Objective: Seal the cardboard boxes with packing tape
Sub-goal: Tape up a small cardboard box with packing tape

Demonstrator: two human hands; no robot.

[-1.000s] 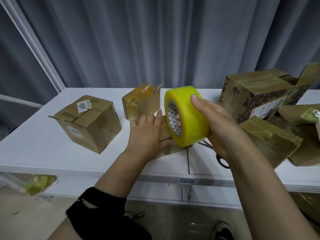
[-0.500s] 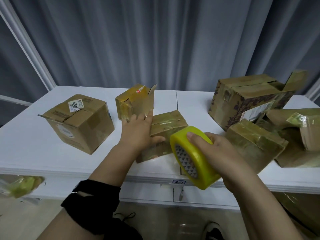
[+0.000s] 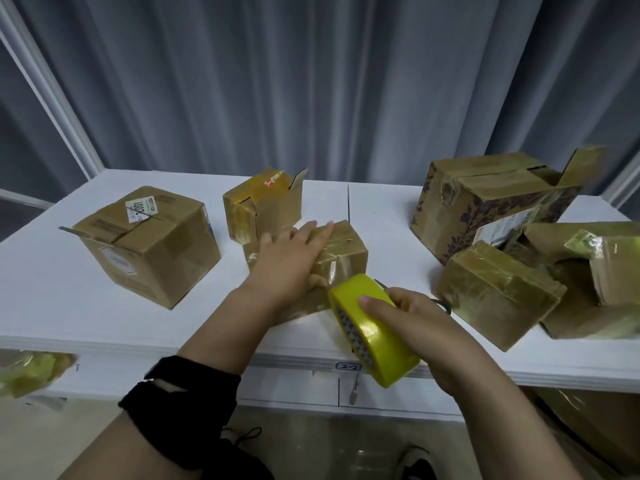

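The right hand [image 3: 415, 323] now holds the yellow tape roll [image 3: 375, 336] low and tilted at the front edge of the table [image 3: 52, 306]; a second earlier it is raised above the small box [image 3: 346, 252]. The left hand [image 3: 289, 263] now lies flatter, its fingers reaching farther across the box top

The left hand [image 3: 289, 263] lies flat, fingers straight, on a small box [image 3: 346, 252] in the middle of the white table [image 3: 52, 292]. The right hand [image 3: 415, 318] grips a yellow tape roll [image 3: 372, 332] just in front of that box, over the table's near edge. A labelled box [image 3: 149, 247] stands to the left and an open box [image 3: 259, 207] behind. At the right a large box [image 3: 485, 202] stands behind a taped box [image 3: 495, 292]. A grey curtain [image 3: 311, 81] hangs behind.
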